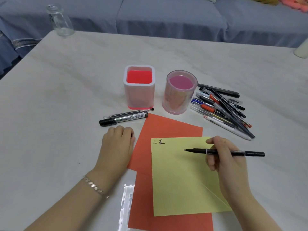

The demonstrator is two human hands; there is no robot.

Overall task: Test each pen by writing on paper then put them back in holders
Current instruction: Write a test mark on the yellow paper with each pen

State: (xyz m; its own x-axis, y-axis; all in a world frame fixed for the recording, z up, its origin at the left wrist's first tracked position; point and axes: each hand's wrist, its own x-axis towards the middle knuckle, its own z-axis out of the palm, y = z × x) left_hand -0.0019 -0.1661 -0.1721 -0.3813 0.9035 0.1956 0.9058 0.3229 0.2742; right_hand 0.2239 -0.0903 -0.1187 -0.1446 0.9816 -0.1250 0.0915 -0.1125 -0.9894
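My right hand grips a thin black pen, its tip pointing left just over a yellow sheet. Two written marks sit at the sheet's top left corner. The yellow sheet lies on orange sheets. My left hand rests on the table left of the paper with curled fingers; something dark shows at the fingertips. A thick black marker and a slim clear pen lie just beyond it. A square red-and-white holder and a round pink holder stand behind, both empty. Several pens lie piled right of the round holder.
The white marbled table carries a clear glass bottle at its far left corner and a pale object at the right edge. A grey-blue sofa runs behind the table. Clear plastic wrap lies beside the lower orange sheet.
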